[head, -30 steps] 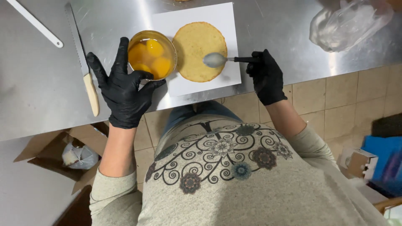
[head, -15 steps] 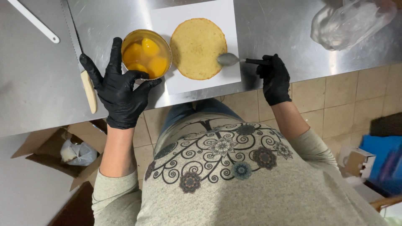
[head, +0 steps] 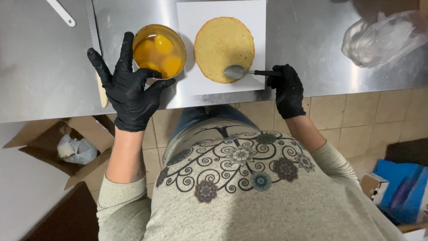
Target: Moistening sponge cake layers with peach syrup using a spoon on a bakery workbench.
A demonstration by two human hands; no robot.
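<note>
A spoon (head: 240,71) is gripped by the black-gloved right hand (head: 287,89), its bowl laid on the round sponge cake (head: 223,44) just beyond the fingertips. The left hand (head: 129,89), fingers spread wide, touches a glass bowl of peach halves (head: 158,49). A crumpled clear plastic bag (head: 383,38) lies well right.

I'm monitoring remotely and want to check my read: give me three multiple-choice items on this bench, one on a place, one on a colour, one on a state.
1. Where is the spoon bowl?
A. on the round cake
B. in the can
C. on the floor

2. What colour are the gloves?
A. blue
B. white
C. black

3. How is the can of peach halves?
A. sealed
B. open
C. tipped over

A: the spoon rests on the cake's near edge, held by the right hand.
C: both hands, including the left hand, wear black.
B: fruit and syrup show from above.
</note>
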